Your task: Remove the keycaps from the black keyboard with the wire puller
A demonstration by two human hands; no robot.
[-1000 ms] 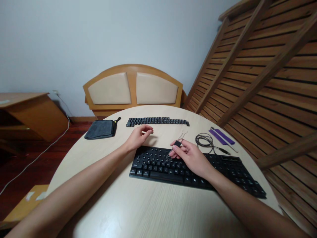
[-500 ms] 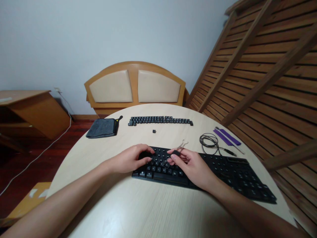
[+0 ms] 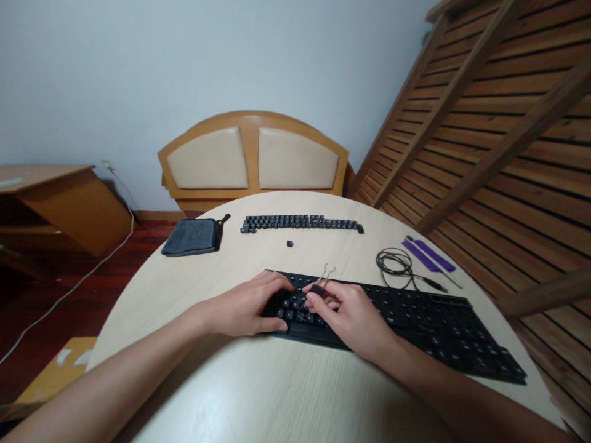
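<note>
A black keyboard (image 3: 406, 332) lies on the table, many of its keycaps off on the right part. My left hand (image 3: 252, 304) rests across its left end, fingers at the back edge and thumb at the front, holding it. My right hand (image 3: 351, 314) pinches a wire keycap puller (image 3: 317, 288) by its black middle. One pair of wire ends points up and away; the other reaches down at the lower-left keys, where I cannot tell if it grips a cap. Behind the keyboard lies a single loose keycap (image 3: 290, 243), with rows of removed keycaps (image 3: 286, 221) farther back.
A folded grey cloth (image 3: 191, 237) lies at the table's left. To the right are a coiled black cable (image 3: 394, 261) and a purple strip (image 3: 421, 255) beside a thin rod. A wooden slatted panel (image 3: 498, 135) leans on the right, and a headboard (image 3: 253, 154) stands behind the table.
My left hand has slid nearer, its thumb now at the keyboard's front edge. My right hand has shifted slightly left, bringing the puller's lower wires over the lower-left keys.
</note>
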